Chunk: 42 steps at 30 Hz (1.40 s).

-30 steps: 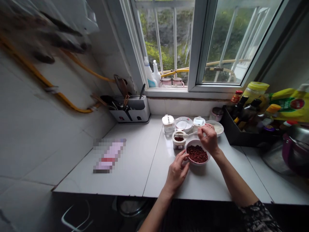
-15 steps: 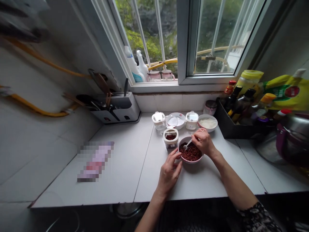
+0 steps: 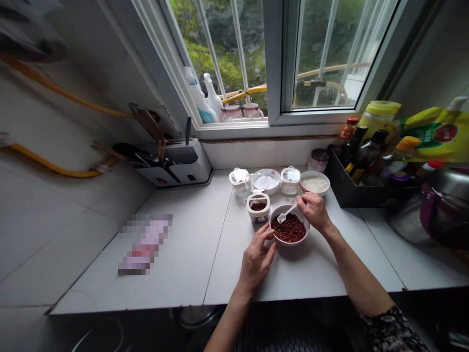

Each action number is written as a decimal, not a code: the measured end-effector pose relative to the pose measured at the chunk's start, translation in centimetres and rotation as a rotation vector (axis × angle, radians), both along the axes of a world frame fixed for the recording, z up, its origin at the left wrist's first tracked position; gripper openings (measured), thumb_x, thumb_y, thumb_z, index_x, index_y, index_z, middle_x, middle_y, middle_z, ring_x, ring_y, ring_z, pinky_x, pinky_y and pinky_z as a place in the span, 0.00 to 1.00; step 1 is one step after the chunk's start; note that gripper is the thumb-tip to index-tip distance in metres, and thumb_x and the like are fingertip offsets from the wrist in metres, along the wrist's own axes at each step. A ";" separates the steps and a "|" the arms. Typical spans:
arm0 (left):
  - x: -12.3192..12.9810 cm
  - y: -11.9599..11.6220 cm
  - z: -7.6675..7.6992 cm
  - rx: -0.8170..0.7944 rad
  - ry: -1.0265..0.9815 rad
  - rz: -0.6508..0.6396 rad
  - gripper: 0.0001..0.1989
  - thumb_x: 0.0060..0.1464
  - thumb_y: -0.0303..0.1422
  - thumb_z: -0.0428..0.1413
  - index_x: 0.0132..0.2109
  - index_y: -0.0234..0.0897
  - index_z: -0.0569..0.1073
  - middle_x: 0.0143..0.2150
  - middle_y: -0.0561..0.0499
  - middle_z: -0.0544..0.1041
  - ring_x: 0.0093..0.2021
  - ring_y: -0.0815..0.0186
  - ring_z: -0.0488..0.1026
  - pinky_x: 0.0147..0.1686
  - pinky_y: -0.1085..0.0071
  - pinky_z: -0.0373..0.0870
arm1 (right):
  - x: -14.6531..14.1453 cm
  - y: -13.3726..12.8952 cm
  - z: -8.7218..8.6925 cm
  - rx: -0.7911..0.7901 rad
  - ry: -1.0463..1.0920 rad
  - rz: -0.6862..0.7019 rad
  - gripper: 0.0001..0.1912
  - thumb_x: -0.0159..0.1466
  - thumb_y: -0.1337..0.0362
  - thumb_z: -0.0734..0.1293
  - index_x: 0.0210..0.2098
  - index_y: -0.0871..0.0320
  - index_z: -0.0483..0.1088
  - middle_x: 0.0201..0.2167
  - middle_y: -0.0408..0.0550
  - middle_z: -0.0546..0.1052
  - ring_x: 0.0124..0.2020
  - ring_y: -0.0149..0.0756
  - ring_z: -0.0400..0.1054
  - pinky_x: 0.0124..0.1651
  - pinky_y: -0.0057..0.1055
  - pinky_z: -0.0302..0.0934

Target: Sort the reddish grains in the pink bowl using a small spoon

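Note:
A bowl (image 3: 293,234) of dark red peppercorn-like grains stands on the white counter. My right hand (image 3: 313,211) pinches the handle of a small white spoon (image 3: 281,218), its scoop just over the grains at the bowl's left side. At the bowl's left rim rests my left hand (image 3: 258,256), thumb and fingers apart, fingertips touching the rim. Behind that hand is a clear jar (image 3: 258,207) with a white rim and similar red grains inside.
Behind are two clear jars (image 3: 239,182) (image 3: 290,180), a bowl of white powder (image 3: 269,180) and another pale-filled bowl (image 3: 315,183). A black box (image 3: 351,193) of bottles stands right, a utensil holder (image 3: 183,166) left. A pixelated object (image 3: 148,244) lies on the counter.
The spoon has risen slightly from the grains, and its scoop now shows more clearly. My right hand has shifted a little to the right. My left hand stays at the bowl.

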<state>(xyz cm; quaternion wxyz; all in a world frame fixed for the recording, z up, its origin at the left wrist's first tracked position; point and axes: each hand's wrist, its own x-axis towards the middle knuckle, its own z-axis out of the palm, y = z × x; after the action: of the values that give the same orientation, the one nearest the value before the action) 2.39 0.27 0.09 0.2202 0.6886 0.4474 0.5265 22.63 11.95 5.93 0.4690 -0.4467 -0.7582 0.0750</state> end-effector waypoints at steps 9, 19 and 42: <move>0.0 0.0 -0.1 -0.008 0.022 -0.004 0.16 0.62 0.26 0.53 0.56 0.41 0.70 0.62 0.40 0.71 0.54 0.58 0.77 0.38 0.69 0.83 | -0.2 -0.1 -0.2 -0.167 0.104 0.008 0.22 0.64 0.55 0.61 0.16 0.55 0.59 0.15 0.40 0.63 0.20 0.29 0.57 0.28 0.29 0.54; 0.3 0.1 0.2 0.016 0.012 -0.012 0.17 0.62 0.24 0.53 0.56 0.40 0.70 0.62 0.40 0.71 0.42 0.66 0.79 0.37 0.70 0.83 | -0.2 1.2 -0.5 -0.328 0.386 -0.024 0.29 0.61 0.40 0.64 0.15 0.56 0.64 0.12 0.42 0.66 0.17 0.30 0.58 0.22 0.29 0.54; 0.1 0.1 0.3 0.019 0.036 -0.003 0.16 0.62 0.25 0.53 0.56 0.40 0.70 0.62 0.40 0.71 0.43 0.64 0.80 0.36 0.69 0.83 | 0.2 -0.1 1.6 0.249 0.009 -0.079 0.17 0.66 0.64 0.62 0.20 0.53 0.61 0.17 0.39 0.68 0.22 0.34 0.64 0.52 0.43 0.65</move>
<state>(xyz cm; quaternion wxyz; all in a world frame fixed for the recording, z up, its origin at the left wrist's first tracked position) 2.52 0.34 0.43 0.2064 0.7007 0.4452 0.5179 22.78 11.83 7.52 0.5267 -0.4141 -0.7415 -0.0362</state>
